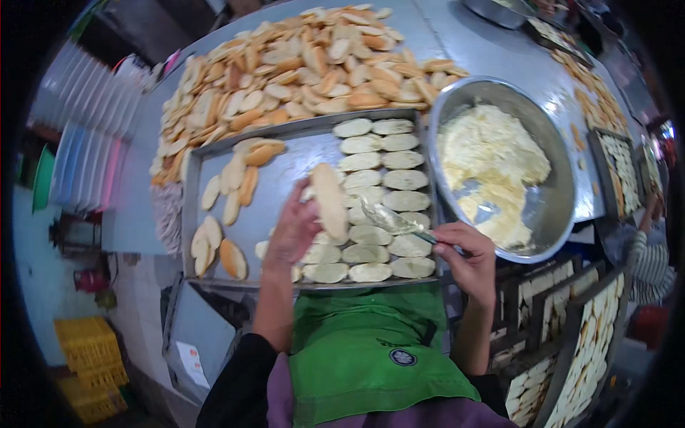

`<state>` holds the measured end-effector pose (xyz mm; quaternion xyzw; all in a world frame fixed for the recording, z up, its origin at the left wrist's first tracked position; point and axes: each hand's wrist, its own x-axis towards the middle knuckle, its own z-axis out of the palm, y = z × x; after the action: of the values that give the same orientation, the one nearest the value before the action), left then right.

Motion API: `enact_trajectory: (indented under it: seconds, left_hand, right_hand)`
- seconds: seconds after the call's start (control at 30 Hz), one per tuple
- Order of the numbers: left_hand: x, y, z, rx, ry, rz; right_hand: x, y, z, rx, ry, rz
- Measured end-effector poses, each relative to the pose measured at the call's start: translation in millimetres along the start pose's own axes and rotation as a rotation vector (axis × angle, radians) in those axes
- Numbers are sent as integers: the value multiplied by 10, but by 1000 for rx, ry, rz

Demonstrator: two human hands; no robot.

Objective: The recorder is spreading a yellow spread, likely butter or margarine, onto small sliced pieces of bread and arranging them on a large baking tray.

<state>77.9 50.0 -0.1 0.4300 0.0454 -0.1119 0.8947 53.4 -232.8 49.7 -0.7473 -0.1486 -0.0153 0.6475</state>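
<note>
My left hand (295, 227) holds up an oval bread slice (329, 200) over a metal baking tray (187, 214). In my right hand (466, 257) is a spreader (393, 218) coated with pale cream, its blade close to the right of the slice. Rows of cream-covered slices (370, 272) lie on the right part of the tray. Several uncoated pieces (233, 259) are at its left. Right of the tray stands a steel bowl (562, 214) of pale yellow cream (492, 144).
A large heap of bread slices (299, 69) lies behind the tray on the metal table (134, 214). Filled trays (580, 348) are stacked low on the right. Plastic containers (85, 160) and yellow crates (88, 342) stand at the left. A person's striped sleeve (650, 267) shows at far right.
</note>
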Motion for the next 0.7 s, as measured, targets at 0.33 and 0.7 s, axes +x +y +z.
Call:
enact_trajectory:
  seconds: [0.33, 0.7]
  left_hand:
    - [-191, -29, 157, -173, -52, 20]
    - [-115, 155, 149, -110, 51, 212]
  right_hand:
    - [51, 393, 455, -235, 93, -162]
    - [-56, 485, 432, -171, 112, -20]
